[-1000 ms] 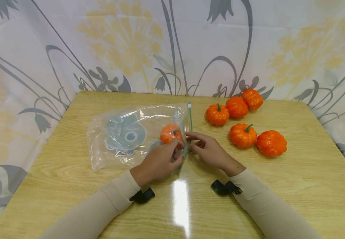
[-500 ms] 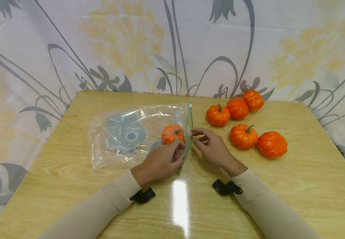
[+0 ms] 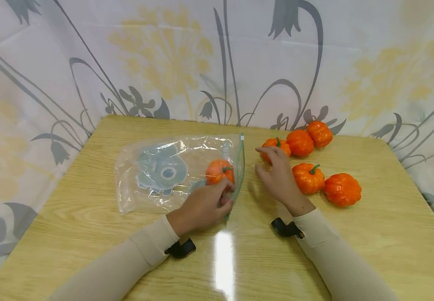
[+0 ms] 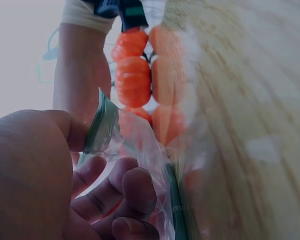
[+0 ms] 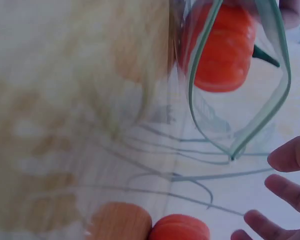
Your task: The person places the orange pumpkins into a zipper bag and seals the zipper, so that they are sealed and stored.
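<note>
A clear zip bag with a green-edged mouth and a blue cartoon print lies on the table. One small orange pumpkin with a green stem is inside, near the mouth. My left hand pinches the bag's near edge at the mouth, thumb over the green strip in the left wrist view. In the right wrist view the mouth stands apart in a loop. My right hand, fingers spread and holding nothing, is right of the bag, overlapping a stemmed pumpkin in the head view.
Behind and right of my right hand sit more pumpkins: two in a row at the back, a stemmed one and a stemless-looking one nearer. A flower-patterned cloth hangs behind the wooden table.
My right hand has left the bag's mouth and moved right and away toward the pumpkins. The left hand keeps its hold on the bag edge; the view has tilted slightly.
</note>
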`<state>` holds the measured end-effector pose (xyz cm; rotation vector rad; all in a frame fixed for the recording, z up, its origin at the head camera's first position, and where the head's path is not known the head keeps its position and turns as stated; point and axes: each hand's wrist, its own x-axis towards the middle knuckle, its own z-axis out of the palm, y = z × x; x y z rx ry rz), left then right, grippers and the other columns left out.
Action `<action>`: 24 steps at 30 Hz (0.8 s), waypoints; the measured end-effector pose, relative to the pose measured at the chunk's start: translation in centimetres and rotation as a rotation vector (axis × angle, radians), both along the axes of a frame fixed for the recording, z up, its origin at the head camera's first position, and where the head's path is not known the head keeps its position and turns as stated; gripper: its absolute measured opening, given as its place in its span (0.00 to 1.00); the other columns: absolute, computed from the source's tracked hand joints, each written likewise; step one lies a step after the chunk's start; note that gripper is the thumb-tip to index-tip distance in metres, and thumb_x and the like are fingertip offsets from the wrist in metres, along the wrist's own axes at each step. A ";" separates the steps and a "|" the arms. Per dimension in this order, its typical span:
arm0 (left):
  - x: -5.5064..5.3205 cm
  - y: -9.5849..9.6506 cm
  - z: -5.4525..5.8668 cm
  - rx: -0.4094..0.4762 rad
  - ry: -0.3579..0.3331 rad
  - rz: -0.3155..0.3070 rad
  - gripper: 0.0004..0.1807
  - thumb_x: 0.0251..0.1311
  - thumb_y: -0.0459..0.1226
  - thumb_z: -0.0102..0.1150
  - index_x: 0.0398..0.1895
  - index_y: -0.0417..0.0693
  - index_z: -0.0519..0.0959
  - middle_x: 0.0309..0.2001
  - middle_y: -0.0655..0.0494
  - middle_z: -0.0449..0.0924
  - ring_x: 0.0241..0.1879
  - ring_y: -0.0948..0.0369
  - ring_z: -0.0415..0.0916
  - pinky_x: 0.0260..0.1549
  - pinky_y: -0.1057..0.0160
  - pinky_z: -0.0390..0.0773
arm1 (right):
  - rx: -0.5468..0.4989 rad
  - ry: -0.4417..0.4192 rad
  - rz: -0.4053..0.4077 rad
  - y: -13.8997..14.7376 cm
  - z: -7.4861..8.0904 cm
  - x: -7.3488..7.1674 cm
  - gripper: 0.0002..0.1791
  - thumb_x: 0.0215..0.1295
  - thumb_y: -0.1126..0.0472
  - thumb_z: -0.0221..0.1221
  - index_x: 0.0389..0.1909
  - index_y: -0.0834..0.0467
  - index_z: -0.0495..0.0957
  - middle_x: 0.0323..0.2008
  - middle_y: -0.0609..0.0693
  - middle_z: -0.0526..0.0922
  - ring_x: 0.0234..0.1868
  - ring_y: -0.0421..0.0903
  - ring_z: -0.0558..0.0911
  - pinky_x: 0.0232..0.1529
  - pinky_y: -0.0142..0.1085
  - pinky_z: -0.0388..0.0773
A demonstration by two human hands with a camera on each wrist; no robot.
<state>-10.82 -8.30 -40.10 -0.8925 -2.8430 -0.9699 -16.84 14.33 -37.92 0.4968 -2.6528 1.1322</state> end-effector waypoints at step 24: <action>0.1 0.0 -0.2 -0.011 -0.014 0.007 0.13 0.66 0.42 0.57 0.51 0.51 0.75 0.26 0.67 0.70 0.20 0.71 0.63 0.22 0.72 0.66 | 0.132 -0.123 -0.097 2.3 -0.1 -3.1 0.43 0.69 0.58 0.60 0.78 0.55 0.48 0.76 0.66 0.50 0.76 0.68 0.50 0.71 0.66 0.55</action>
